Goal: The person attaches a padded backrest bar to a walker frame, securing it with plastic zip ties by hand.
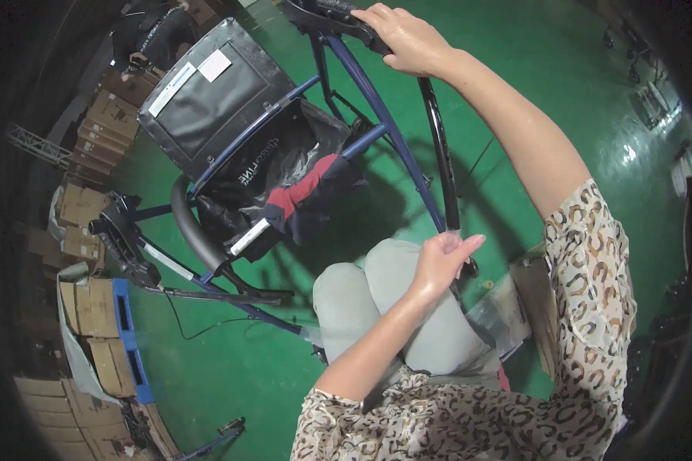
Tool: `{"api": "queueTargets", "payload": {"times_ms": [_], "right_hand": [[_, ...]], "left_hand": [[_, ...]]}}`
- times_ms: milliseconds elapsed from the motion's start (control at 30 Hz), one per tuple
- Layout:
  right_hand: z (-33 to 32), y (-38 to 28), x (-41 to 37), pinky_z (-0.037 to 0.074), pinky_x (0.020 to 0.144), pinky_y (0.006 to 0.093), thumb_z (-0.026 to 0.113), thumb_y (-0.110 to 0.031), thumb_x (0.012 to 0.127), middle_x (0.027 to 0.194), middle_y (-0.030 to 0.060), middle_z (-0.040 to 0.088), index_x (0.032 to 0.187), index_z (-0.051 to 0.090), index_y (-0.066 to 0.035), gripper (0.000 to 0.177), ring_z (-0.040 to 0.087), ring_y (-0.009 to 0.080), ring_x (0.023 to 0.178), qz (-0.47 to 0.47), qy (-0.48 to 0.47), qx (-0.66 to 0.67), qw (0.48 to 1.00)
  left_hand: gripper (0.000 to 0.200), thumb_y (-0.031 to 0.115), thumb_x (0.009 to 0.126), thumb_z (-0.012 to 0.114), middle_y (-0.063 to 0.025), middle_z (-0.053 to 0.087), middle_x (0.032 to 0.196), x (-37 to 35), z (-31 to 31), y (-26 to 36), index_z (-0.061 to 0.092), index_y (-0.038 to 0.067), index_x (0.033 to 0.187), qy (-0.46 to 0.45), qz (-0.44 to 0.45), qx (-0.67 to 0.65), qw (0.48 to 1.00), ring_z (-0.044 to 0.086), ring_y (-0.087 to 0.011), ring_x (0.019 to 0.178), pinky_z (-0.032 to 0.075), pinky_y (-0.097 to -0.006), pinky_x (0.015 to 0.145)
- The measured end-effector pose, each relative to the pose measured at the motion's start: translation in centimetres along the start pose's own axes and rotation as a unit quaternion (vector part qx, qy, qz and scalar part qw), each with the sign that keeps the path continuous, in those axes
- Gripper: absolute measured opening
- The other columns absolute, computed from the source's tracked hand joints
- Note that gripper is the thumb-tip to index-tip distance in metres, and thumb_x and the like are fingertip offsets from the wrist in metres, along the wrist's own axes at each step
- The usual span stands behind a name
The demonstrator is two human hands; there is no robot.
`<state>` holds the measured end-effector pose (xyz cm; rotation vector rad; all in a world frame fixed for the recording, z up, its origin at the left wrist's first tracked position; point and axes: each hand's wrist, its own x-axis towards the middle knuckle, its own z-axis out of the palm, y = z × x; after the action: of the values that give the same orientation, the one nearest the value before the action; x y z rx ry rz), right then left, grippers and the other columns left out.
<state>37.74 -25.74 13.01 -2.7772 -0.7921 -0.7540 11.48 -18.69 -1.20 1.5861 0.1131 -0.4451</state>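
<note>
A blue-framed rollator (370,100) stands tipped in front of my knees, with a black seat panel (219,96) and a black bag (254,165) slung in its frame. Up at the top, my right hand (407,38) is closed over a black plastic part at the frame's upper end. Nearer to me, my left hand (442,265) is closed around the lower end of a tube, its thumb sticking out. Something clear, like film, covers the tube end there. The fingers' undersides are hidden. A red and navy cloth piece (307,188) hangs by the bag.
Cardboard boxes (104,123) are stacked along the left, some by a blue pallet (131,338). Another person (158,34) bends over boxes at the upper left. A carton (534,296) with clear plastic stands by my right side. Another blue frame part (211,444) lies at the bottom left.
</note>
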Motion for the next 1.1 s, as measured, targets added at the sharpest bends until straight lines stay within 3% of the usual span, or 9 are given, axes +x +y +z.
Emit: {"api": "queueTargets", "payload": {"times_ms": [233,333,500,533,633,733,800,1033,1100], "right_hand": [[-0.6,-0.3,-0.1,0.049,0.087,0.0408,0.064,0.005,0.078,0.135,0.0137,0.042,0.144,0.030,-0.008,0.075,0.050,0.0321,0.111,0.004,-0.022,0.026,0.999],[-0.6,-1.3,0.0,0.052,0.084,0.0401,0.066,0.004,0.078,0.135,0.0144,0.043,0.143,0.031,-0.007,0.074,0.050,0.0321,0.113,0.007,-0.013,0.017,1.000],[-2.0,-3.3,0.4,0.050,0.073,0.0462,0.060,0.005,0.071,0.115,0.0173,0.051,0.126,0.043,-0.007,0.059,0.056,0.0371,0.097,0.023,-0.044,0.050,0.997],[-2.8,-3.7,0.2,0.050,0.064,0.0457,0.055,0.006,0.070,0.100,0.0171,0.056,0.114,0.051,-0.008,0.046,0.060,0.0365,0.087,0.044,-0.063,0.064,0.995],[-3.6,-3.3,-0.3,0.053,0.060,0.0443,0.059,0.008,0.067,0.090,0.0156,0.061,0.100,0.057,-0.007,0.036,0.063,0.0350,0.082,0.072,-0.037,0.075,0.994],[-2.1,-2.0,-0.4,0.052,0.072,0.0419,0.062,0.001,0.072,0.108,0.0104,0.054,0.120,0.048,-0.007,0.051,0.056,0.0309,0.093,0.058,-0.004,0.054,0.997],[-2.4,-1.9,-0.8,0.051,0.079,0.0398,0.064,0.001,0.075,0.117,0.0111,0.051,0.129,0.044,-0.006,0.058,0.053,0.0294,0.098,0.055,-0.015,0.066,0.996],[-2.6,-2.0,-0.7,0.050,0.080,0.0384,0.069,-0.001,0.074,0.122,0.0130,0.050,0.130,0.043,-0.005,0.062,0.051,0.0290,0.097,0.050,-0.022,0.057,0.997],[-2.9,-1.9,-0.7,0.050,0.082,0.0382,0.071,-0.005,0.074,0.123,0.0139,0.049,0.132,0.042,-0.004,0.065,0.052,0.0290,0.098,0.048,-0.027,0.046,0.997]], "left_hand": [[0.047,0.044,0.087,0.065,0.0028,0.038,0.041,-0.5,0.0,1.1,0.046,0.014,0.056,-0.010,-0.058,-0.077,0.995,0.034,-0.0062,0.045,0.029,-0.0206,0.055],[0.038,0.038,0.087,0.067,0.0043,0.041,0.049,-0.9,-0.5,1.2,0.047,0.014,0.065,0.009,-0.058,-0.132,0.989,0.032,-0.0028,0.041,0.021,-0.0190,0.045],[0.028,0.042,0.087,0.064,0.0071,0.044,0.063,-1.7,-2.1,0.3,0.051,0.017,0.083,0.022,-0.078,-0.185,0.979,0.035,-0.0016,0.050,0.024,-0.0195,0.044],[0.028,0.046,0.086,0.063,0.0085,0.048,0.074,-1.9,-2.5,-0.1,0.052,0.020,0.090,0.022,-0.093,-0.179,0.979,0.042,-0.0016,0.059,0.029,-0.0190,0.049],[0.044,0.055,0.091,0.051,0.0048,0.053,0.070,-1.3,-3.2,-0.9,0.058,0.012,0.096,-0.050,-0.060,-0.309,0.948,0.048,-0.0026,0.056,0.035,-0.0172,0.049],[0.044,0.050,0.095,0.048,0.0017,0.050,0.065,-1.0,-3.1,0.3,0.059,0.007,0.094,-0.029,-0.048,-0.326,0.944,0.040,-0.0066,0.054,0.029,-0.0196,0.052],[0.038,0.044,0.096,0.049,0.0002,0.056,0.068,-0.7,-3.7,0.3,0.060,0.008,0.094,-0.052,-0.064,-0.371,0.925,0.043,-0.0076,0.052,0.031,-0.0185,0.047],[0.036,0.042,0.098,0.045,-0.0040,0.058,0.073,-0.1,-4.3,1.6,0.058,0.008,0.094,-0.090,-0.087,-0.427,0.896,0.052,-0.0157,0.060,0.041,-0.0249,0.059],[0.050,0.048,0.098,0.038,-0.0086,0.062,0.077,-0.6,-4.5,1.8,0.060,0.004,0.100,-0.125,-0.093,-0.437,0.886,0.057,-0.0203,0.065,0.048,-0.0298,0.062]]}}
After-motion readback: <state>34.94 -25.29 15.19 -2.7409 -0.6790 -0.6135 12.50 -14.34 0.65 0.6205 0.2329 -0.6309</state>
